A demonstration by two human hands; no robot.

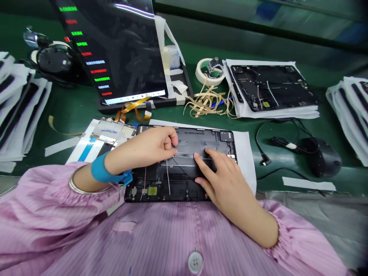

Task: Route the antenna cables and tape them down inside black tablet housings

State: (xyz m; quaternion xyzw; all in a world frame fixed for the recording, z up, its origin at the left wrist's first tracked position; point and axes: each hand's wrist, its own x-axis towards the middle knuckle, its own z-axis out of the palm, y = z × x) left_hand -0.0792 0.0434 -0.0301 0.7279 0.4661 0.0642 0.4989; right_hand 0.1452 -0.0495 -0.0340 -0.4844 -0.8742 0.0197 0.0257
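Note:
An opened black tablet chassis (224,140) lies on a white sheet in front of me. My left hand (149,147) is curled in a pinch over its upper middle, gripping a thin strip or wire (184,154) that runs across the chassis. My right hand (222,174) rests on the chassis with fingers stretched out, the index fingertip pressing near the strip's right part. A blue strap and a bangle circle my left wrist. A thin white cable (168,178) runs down the chassis below my left hand.
A tilted screen (120,53) with coloured text lines stands behind. A circuit board with orange flex cable (115,132) lies left. Peeled tape strips (208,101), a tape roll (209,71), another chassis on sheets (270,88), a black mouse (322,157) and stacked parts at both edges surround.

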